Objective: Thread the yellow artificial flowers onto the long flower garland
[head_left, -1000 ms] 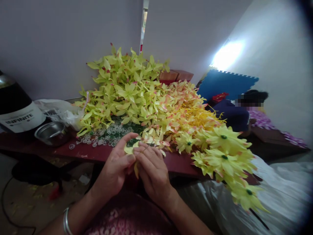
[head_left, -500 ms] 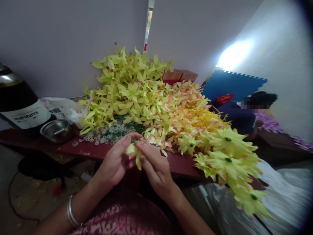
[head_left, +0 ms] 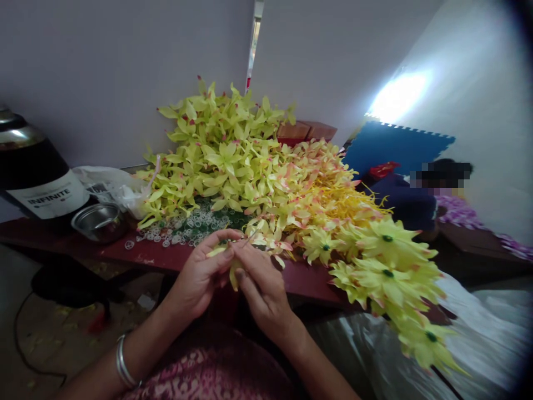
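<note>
Close together above the table's front edge, my left hand (head_left: 206, 269) and my right hand (head_left: 262, 283) both pinch a pale yellow artificial flower (head_left: 234, 275). Fingers cover most of it; some petals hang down between the hands. A thin stem or wire sticks up past my right fingertips, too fine to tell which. Just behind the hands lie small clear plastic rings (head_left: 195, 228) on a green patch. A tall heap of yellow-green artificial flowers (head_left: 227, 158) rises behind them, with pink-tipped blossoms (head_left: 312, 166) and yellow strands (head_left: 333, 203) on its right.
Finished-looking blooms with green centres (head_left: 388, 273) overhang the right end of the dark red table (head_left: 104, 253). A steel bowl (head_left: 97, 222), a plastic bag (head_left: 112, 183) and a large black flask (head_left: 39, 166) stand left. A person (head_left: 400, 194) sits far right, beyond clear plastic sheeting (head_left: 375, 344).
My left thumb has moved right, onto the flower near my right fingertips, and less of the petals shows. Both hands otherwise keep nearly the same place.
</note>
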{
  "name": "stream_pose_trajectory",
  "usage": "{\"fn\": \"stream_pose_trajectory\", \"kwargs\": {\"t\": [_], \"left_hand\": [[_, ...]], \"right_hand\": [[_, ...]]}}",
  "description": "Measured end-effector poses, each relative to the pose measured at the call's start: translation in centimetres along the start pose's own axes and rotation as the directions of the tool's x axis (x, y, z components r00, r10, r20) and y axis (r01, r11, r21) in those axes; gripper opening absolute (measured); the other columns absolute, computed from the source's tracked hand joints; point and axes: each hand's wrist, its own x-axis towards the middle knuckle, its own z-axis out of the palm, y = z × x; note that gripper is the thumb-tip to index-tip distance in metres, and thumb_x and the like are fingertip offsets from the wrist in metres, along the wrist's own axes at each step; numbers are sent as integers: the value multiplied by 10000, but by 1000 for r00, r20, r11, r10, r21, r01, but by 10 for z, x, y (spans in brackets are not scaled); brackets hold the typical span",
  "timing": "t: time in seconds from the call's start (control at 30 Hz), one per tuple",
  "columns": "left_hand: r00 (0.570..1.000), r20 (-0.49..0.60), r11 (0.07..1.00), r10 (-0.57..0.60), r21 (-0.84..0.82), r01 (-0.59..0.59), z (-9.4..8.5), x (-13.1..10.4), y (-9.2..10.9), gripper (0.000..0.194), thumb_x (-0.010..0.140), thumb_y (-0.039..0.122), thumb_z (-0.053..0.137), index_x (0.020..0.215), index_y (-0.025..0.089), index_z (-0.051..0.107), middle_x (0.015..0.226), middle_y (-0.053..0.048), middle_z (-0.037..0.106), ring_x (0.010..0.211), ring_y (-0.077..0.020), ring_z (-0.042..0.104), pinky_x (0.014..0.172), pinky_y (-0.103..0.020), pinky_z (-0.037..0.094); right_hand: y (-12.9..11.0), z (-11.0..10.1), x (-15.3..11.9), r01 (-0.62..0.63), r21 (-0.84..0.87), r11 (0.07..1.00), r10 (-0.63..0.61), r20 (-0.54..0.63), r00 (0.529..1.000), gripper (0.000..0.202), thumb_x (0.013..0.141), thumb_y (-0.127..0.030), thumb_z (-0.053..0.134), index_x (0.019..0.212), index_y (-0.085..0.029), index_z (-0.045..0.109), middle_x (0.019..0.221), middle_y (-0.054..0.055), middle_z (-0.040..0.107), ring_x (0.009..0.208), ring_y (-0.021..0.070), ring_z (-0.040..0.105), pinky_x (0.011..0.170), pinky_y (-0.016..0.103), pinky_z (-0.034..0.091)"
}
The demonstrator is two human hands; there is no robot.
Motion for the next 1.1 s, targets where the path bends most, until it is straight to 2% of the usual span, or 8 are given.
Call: {"fn": "stream_pose_trajectory", "kwargs": {"t": [0.1,0.23,0.4,0.5,0.63,0.87,1.0,1.1], "left_hand": [[1000,17,1000,8,-29,-7,-2,0,-1,253,722,213,704,960,184,622,648,12,612,439,-50,474,409,-131,360],[999,-23,999,39,-14,-39,-3,-1,1,240,727,195,692,955,186,616,681,-4,643,460,-65,517,407,-132,368],[993,-32,993,114,-27,-115,-5,-1,7,233,690,162,716,901,180,619,704,-2,655,505,-82,558,447,-145,413],[991,-48,992,122,-29,-124,-12,0,11,250,670,168,732,892,177,616,672,6,645,456,-71,528,409,-138,386],[989,-60,990,133,-38,-135,-24,2,15,240,674,149,723,884,175,610,673,-3,648,501,-101,576,455,-169,446],[997,-25,991,77,-105,-80,-29,-1,16,227,670,144,725,859,174,604,683,-8,643,536,-118,596,474,-185,471],[998,-6,993,57,-104,-57,-31,-3,14,191,709,135,694,874,178,607,684,-8,635,556,-111,593,517,-186,473],[999,-7,993,53,-104,-54,-34,-5,15,178,708,138,696,860,175,613,687,-8,636,547,-102,582,516,-179,464]], "right_hand": [[0,-1,0,-30,78,997,31,-21,999,387,896,-176,456,1270,-262,500,1245,64,587,1190,190,513,1002,388,417],[-2,-5,-1,-27,113,993,36,-81,996,390,883,-152,474,1259,-251,513,1253,70,580,1218,198,489,1026,404,401],[-2,-9,-3,-2,44,999,7,-117,993,378,859,-123,495,1220,-227,543,1226,87,594,1198,216,507,1009,417,418],[0,-10,-5,5,-5,1000,-6,-105,994,370,851,-124,504,1205,-220,549,1187,96,614,1185,231,517,987,435,434],[-2,-9,-6,22,-71,997,-27,-69,997,372,851,-113,494,1206,-217,540,1176,111,613,1169,236,528,952,430,457],[-17,-1,5,178,-265,948,-194,-36,980,379,807,-211,608,1175,-175,524,1136,141,612,1125,263,538,901,427,447],[-21,6,13,211,-311,927,-228,-21,973,218,841,-135,532,1043,-186,596,1089,113,635,1125,258,531,879,406,438],[-22,8,15,227,-283,932,-243,-23,970,206,855,-86,479,982,-184,608,1029,80,663,1111,241,535,873,379,434]]}}
